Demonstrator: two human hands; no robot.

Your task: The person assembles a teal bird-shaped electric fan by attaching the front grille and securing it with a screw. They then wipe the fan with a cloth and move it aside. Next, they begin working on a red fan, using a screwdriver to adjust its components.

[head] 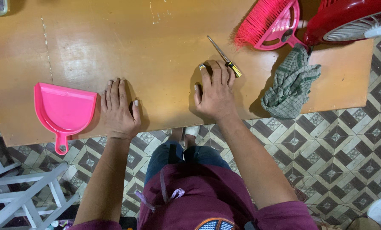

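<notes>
The desk (pixel 165 38), a broad board of worn orange-brown wood, fills the far part of the view above a floor (pixel 335 140) of patterned tiles. At its far right corner sits a red fan (pixel 348 19), partly cut off by the frame, with a pink brush (pixel 267 21) just to its left, bristles pointing left. A pink dustpan (pixel 65 108) lies at the near left edge, its handle hanging over the rim. A green checked cloth (pixel 290 85) is crumpled near the right edge, below the brush. The left hand (pixel 119 108) rests flat on the wood, palm down, fingers together and holding nothing, just right of the dustpan. The right hand (pixel 216 91) also lies palm down, empty, fingers loosely spread, their tips touching or very nearly touching the handle of a screwdriver (pixel 225 57) that lies slanted, its thin shaft pointing far and left. As a judgement, picking it up cleanly calls for sliding the fingers forward onto the black and yellow handle rather than the shaft, and closing around it, keeping the left hand planted for balance.
</notes>
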